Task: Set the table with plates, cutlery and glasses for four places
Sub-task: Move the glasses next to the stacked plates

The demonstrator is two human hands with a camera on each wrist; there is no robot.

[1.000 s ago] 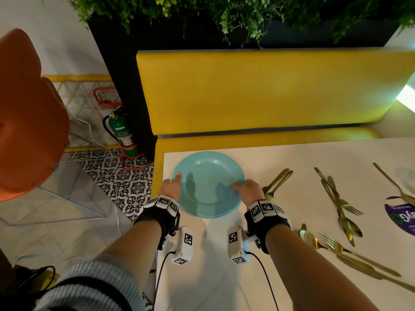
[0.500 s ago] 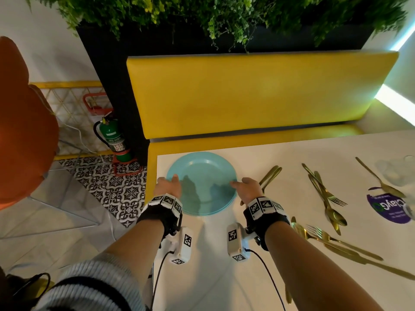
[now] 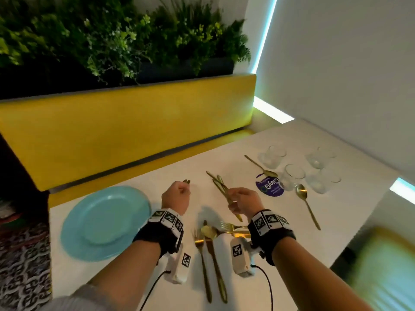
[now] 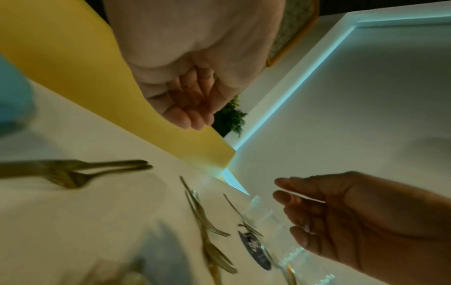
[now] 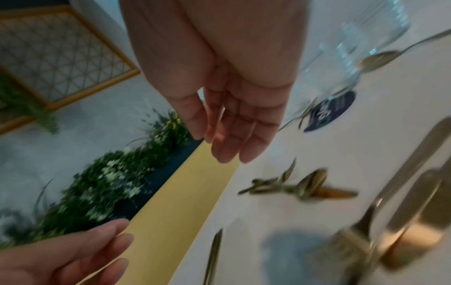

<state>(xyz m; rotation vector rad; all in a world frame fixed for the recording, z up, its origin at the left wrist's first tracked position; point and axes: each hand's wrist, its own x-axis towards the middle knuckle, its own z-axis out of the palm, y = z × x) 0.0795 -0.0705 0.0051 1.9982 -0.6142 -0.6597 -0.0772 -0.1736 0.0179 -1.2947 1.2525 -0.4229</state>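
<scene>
Head view: pale blue plate (image 3: 105,223), round and glossy with nothing on it, is seen flat at the near-left corner of the white table (image 3: 332,221), with gold cutlery (image 3: 211,254) scattered to its right and four clear glasses (image 3: 296,173), nothing seen inside, grouped toward the far right. Left wrist view: the left hand (image 4: 185,96) is seen loosely curled, nothing gripped. Right wrist view: the right hand (image 5: 234,115) is seen slack, fingers nearly straight, nothing held.

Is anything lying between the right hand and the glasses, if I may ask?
Only flat things: a sticker and a spoon resting on it lie between the right hand and the glasses.
</scene>
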